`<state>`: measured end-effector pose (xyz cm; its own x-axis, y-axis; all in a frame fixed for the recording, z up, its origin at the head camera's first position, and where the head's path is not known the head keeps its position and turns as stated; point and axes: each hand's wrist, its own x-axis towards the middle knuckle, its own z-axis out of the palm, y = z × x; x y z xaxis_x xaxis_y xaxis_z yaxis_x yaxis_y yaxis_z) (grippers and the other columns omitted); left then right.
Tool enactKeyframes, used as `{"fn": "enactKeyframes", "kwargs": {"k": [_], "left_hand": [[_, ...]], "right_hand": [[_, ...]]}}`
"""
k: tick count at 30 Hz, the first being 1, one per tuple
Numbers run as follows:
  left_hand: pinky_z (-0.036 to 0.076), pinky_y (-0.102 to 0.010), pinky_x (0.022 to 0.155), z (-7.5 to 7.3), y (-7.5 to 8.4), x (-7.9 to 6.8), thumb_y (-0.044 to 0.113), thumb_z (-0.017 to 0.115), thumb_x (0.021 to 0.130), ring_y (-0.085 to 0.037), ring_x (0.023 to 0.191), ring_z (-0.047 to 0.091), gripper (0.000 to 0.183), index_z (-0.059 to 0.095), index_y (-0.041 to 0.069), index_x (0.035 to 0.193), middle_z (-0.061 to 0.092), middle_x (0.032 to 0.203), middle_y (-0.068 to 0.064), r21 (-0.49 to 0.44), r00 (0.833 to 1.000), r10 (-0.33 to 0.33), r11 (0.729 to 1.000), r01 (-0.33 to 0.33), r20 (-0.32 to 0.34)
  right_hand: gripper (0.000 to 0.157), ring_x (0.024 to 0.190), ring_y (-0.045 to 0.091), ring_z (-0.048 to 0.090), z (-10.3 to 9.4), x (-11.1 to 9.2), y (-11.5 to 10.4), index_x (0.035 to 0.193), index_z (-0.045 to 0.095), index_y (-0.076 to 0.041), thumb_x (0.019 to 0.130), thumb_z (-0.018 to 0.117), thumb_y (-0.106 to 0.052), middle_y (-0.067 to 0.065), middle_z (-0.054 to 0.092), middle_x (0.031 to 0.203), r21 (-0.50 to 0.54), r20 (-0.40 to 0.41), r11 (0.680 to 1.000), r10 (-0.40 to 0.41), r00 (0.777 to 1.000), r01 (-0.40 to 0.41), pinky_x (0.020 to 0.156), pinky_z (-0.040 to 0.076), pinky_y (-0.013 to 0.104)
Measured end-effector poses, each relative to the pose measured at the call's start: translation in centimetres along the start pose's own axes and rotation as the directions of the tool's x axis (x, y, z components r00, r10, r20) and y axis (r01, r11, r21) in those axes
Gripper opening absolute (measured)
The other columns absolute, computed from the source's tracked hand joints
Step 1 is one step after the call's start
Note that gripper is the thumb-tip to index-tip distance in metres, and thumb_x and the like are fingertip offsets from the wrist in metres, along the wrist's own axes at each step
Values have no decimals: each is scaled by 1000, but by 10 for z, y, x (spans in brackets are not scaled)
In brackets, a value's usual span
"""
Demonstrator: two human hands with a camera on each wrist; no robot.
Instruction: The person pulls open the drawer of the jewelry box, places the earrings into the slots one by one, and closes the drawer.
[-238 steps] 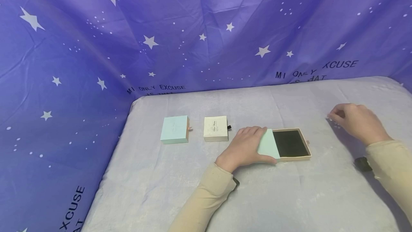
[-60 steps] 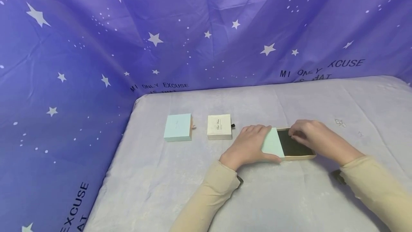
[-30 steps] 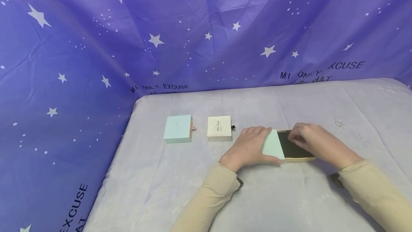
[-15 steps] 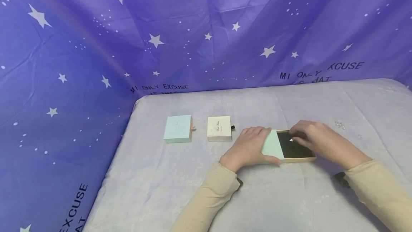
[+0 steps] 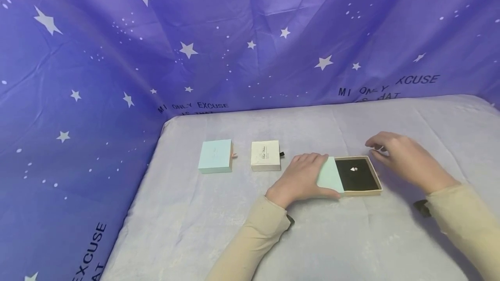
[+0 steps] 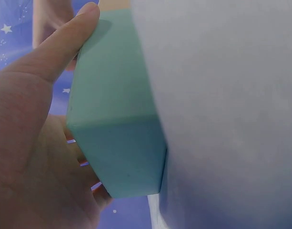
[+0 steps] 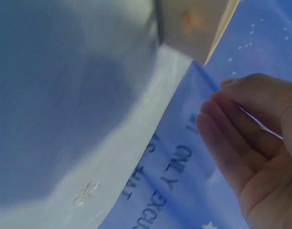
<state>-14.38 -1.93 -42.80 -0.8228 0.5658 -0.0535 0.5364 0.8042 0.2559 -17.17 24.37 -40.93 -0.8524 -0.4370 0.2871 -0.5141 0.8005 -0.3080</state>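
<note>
My left hand (image 5: 297, 178) grips the mint-green sleeve of a drawer box (image 5: 330, 176). The left wrist view has its thumb along one side of the box (image 6: 115, 81) and the fingers on the other. The box's tan drawer (image 5: 361, 193) is pulled out to the right, showing a black lining (image 5: 359, 181). On that lining lies a small shiny white piece of jewelry (image 5: 354, 169), too small to tell its kind. My right hand (image 5: 408, 159) hovers just right of the drawer, fingers loosely bent and holding nothing, as the right wrist view also shows.
A pale blue drawer box (image 5: 215, 156) and a cream drawer box (image 5: 265, 155) with a black tab stand closed to the left. A sparkly piece (image 7: 86, 193) lies on the pale cloth. Behind hangs a purple star-patterned curtain (image 5: 218, 25).
The right hand has drawn back from the drawer to the right, letting go of the small shiny piece, which now lies on the black lining. The left hand keeps its grip on the sleeve.
</note>
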Motion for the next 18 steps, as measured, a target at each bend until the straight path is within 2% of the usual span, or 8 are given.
{"fn": "enactKeyframes", "kwargs": {"k": [11,18], "left_hand": [[33,-30,112,-2,0,-1,73,69,74,-13,134,45,100,38,17,151,50,144,5,-7,1000,0,1000,0,-1],[33,-30,112,-1,1,-1,73,70,74,-13,135,44,101,37,16,151,50,144,5,-7,1000,-2,1000,1,-2]], "right_hand": [[30,102,48,61,-8,-7,27,110,68,5,80,74,-1,28,66,110,-72,35,997,38,999,-36,89,44,62],[31,101,53,58,-6,-9,43,107,66,12,79,74,0,35,63,108,-133,73,991,33,997,-23,90,42,66]]}}
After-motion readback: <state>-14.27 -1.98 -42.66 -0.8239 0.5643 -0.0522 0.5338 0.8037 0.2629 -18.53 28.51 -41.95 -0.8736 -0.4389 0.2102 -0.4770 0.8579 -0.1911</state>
